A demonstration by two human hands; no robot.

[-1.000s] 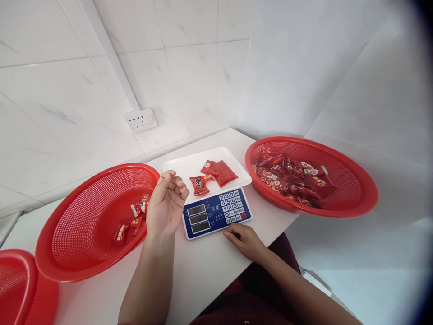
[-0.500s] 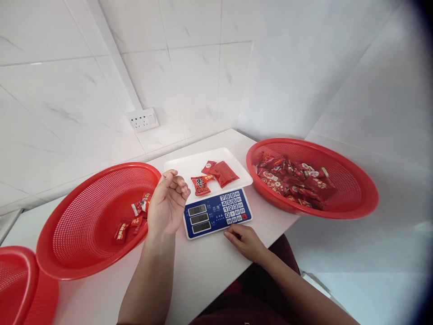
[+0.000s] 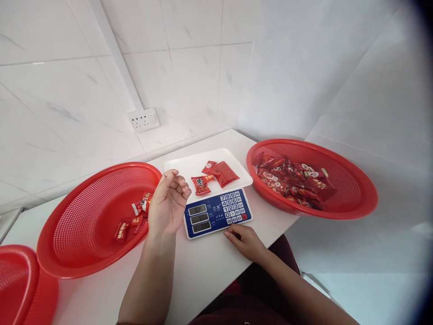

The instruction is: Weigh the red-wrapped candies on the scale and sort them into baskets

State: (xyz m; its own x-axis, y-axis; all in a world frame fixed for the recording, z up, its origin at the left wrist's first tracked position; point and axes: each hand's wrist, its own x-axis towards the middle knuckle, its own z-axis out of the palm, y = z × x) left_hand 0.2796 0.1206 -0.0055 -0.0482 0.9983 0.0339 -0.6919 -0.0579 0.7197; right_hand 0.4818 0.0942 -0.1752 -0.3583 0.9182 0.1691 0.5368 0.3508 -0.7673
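My left hand [image 3: 169,203] is raised palm up between a basket and the scale, with its fingers loosely curled and nothing on its bare palm. On the table at the scale's front edge rests my right hand [image 3: 245,242], its fingers curled in and nothing showing in them. The digital scale [image 3: 216,215] has a blue keypad panel and a white weighing tray [image 3: 181,161]. Several red snack packets lie on that tray, among them a jujube packet [image 3: 201,185] and a larger flat red packet [image 3: 224,174].
A red mesh basket [image 3: 72,268] on the left holds several small wrapped snacks [image 3: 135,221]. Another red basket [image 3: 352,169] at right contains a heap of red packets [image 3: 294,180]. Part of a third basket [image 3: 32,280] shows at lower left. A socket [image 3: 144,119] is on the tiled wall.
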